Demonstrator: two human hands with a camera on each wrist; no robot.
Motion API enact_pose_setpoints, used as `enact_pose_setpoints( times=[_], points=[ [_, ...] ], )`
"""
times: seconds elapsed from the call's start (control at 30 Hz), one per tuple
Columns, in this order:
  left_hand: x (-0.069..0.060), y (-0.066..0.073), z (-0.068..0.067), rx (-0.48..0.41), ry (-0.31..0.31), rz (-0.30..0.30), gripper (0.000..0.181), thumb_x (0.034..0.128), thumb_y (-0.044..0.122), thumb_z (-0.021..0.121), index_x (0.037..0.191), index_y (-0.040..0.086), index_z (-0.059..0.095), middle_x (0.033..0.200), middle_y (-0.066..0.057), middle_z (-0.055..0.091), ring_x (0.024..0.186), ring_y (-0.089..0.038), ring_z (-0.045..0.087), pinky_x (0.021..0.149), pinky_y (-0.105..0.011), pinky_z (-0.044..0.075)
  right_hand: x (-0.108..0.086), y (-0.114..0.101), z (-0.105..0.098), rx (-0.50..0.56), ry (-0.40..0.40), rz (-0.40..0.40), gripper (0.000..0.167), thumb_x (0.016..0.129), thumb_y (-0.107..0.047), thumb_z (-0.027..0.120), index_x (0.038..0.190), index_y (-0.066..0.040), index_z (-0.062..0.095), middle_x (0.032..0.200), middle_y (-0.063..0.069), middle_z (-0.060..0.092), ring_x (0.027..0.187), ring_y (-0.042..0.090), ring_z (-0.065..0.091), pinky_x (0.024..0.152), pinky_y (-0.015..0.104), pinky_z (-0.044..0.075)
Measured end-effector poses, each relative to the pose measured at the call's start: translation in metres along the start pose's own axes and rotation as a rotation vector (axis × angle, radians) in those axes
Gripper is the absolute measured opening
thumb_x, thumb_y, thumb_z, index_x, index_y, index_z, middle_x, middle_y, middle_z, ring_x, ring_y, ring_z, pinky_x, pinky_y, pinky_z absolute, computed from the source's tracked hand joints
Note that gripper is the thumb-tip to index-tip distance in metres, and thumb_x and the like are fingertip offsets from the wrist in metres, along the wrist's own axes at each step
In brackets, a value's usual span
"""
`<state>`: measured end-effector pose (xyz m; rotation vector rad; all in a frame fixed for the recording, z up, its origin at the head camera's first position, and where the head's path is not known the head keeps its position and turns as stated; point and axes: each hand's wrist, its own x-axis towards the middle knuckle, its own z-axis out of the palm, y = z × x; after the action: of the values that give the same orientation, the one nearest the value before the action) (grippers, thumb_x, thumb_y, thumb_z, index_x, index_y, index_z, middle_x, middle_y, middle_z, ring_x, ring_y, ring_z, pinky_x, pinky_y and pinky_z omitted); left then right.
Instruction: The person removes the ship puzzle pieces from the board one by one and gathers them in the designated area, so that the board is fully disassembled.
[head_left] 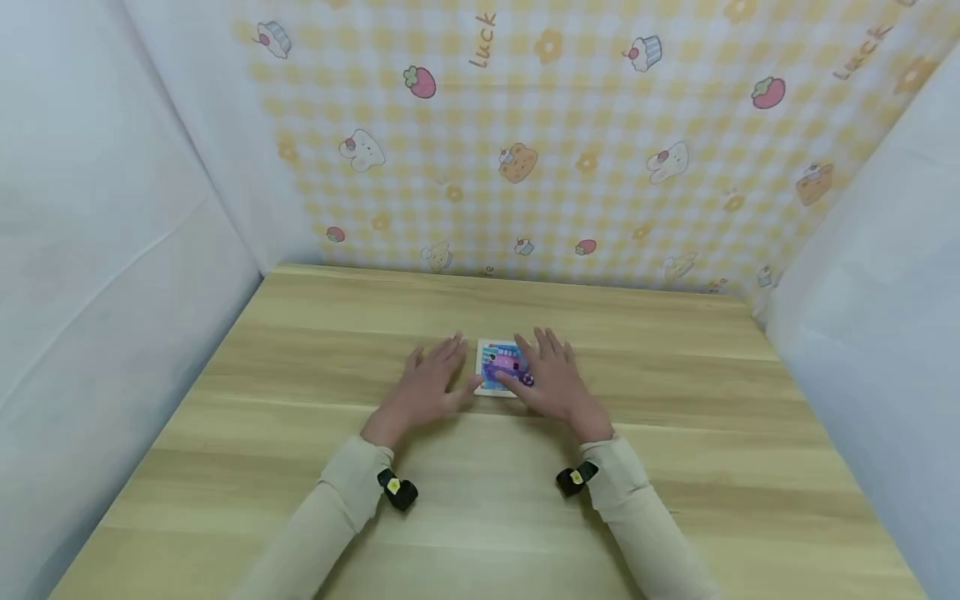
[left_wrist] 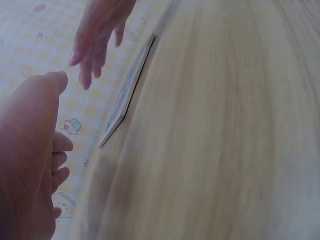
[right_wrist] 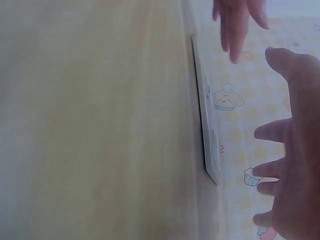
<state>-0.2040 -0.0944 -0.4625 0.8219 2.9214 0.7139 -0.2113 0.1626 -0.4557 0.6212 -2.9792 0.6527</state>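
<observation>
A small flat square board [head_left: 500,363] with a white border and a pink, blue and purple picture lies on the wooden table. My left hand [head_left: 429,387] is just left of it, fingers extended and thumb toward the board's edge. Over the board's right part hovers my right hand [head_left: 553,381], its fingers spread and hiding some of the picture. Both wrist views show the thin edge of the board [left_wrist: 125,95] [right_wrist: 205,112] from the side, with the hands apart from it and holding nothing.
Bare wooden tabletop [head_left: 480,500] surrounds the board. Behind it hangs a yellow checked cloth [head_left: 480,125] with cartoon prints. White sheets hang at the left [head_left: 112,208] and right [head_left: 877,225]. Dark straps with small cameras sit on both wrists.
</observation>
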Motion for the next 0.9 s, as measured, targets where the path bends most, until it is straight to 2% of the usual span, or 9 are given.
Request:
enact_pose_setpoints(
  times=[0.13, 0.23, 0.37, 0.6, 0.77, 0.9],
  points=[
    [0.004, -0.003, 0.012, -0.050, 0.022, 0.031, 0.067, 0.1087, 0.048, 0.046, 0.158, 0.003, 0.040, 0.168, -0.010, 0.029, 0.156, -0.026, 0.026, 0.125, -0.058, 0.010, 0.021, 0.003, 0.006, 0.089, 0.165, -0.055, 0.056, 0.102, -0.032, 0.065, 0.145, 0.002, 0.056, 0.150, 0.032, 0.046, 0.142, 0.047, 0.040, 0.116, 0.062, 0.033],
    [0.008, -0.005, 0.020, -0.068, 0.050, 0.053, 0.058, 0.1091, 0.042, 0.049, 0.155, 0.005, 0.047, 0.165, -0.008, 0.037, 0.153, -0.024, 0.034, 0.124, -0.056, 0.017, 0.034, 0.004, 0.007, 0.169, 0.219, -0.050, 0.036, 0.100, -0.016, 0.069, 0.130, 0.004, 0.068, 0.134, 0.026, 0.058, 0.127, 0.041, 0.053, 0.108, 0.055, 0.045],
    [0.014, -0.007, 0.028, -0.074, 0.092, 0.065, 0.052, 0.1076, 0.037, 0.055, 0.150, 0.006, 0.055, 0.160, -0.008, 0.046, 0.148, -0.025, 0.042, 0.119, -0.056, 0.026, 0.046, 0.007, 0.009, 0.217, 0.160, -0.022, 0.028, 0.099, -0.008, 0.069, 0.124, 0.004, 0.072, 0.121, 0.018, 0.063, 0.115, 0.034, 0.060, 0.103, 0.049, 0.050],
    [0.010, -0.008, 0.031, -0.062, 0.110, 0.034, 0.053, 0.1036, 0.038, 0.062, 0.147, 0.008, 0.059, 0.156, -0.006, 0.051, 0.147, -0.025, 0.044, 0.117, -0.054, 0.028, 0.055, 0.004, 0.019, 0.195, 0.040, -0.030, 0.032, 0.100, -0.015, 0.070, 0.126, 0.002, 0.071, 0.123, 0.017, 0.064, 0.115, 0.033, 0.062, 0.102, 0.048, 0.050],
    [0.011, -0.006, 0.031, -0.050, 0.102, 0.019, 0.054, 0.1033, 0.040, 0.062, 0.147, 0.009, 0.058, 0.156, -0.004, 0.051, 0.147, -0.025, 0.043, 0.117, -0.055, 0.027, 0.061, -0.001, 0.018, 0.090, -0.025, -0.071, 0.032, 0.099, -0.019, 0.072, 0.123, 0.002, 0.073, 0.123, 0.017, 0.064, 0.115, 0.034, 0.062, 0.102, 0.048, 0.050],
    [0.018, -0.005, 0.032, -0.035, 0.110, 0.020, 0.053, 0.1040, 0.042, 0.060, 0.147, 0.011, 0.059, 0.156, -0.001, 0.051, 0.147, -0.023, 0.043, 0.118, -0.055, 0.027, 0.067, 0.001, 0.013, 0.015, -0.055, -0.097, 0.029, 0.099, -0.017, 0.071, 0.120, 0.002, 0.075, 0.119, 0.016, 0.066, 0.112, 0.033, 0.063, 0.100, 0.047, 0.052]
  ],
)
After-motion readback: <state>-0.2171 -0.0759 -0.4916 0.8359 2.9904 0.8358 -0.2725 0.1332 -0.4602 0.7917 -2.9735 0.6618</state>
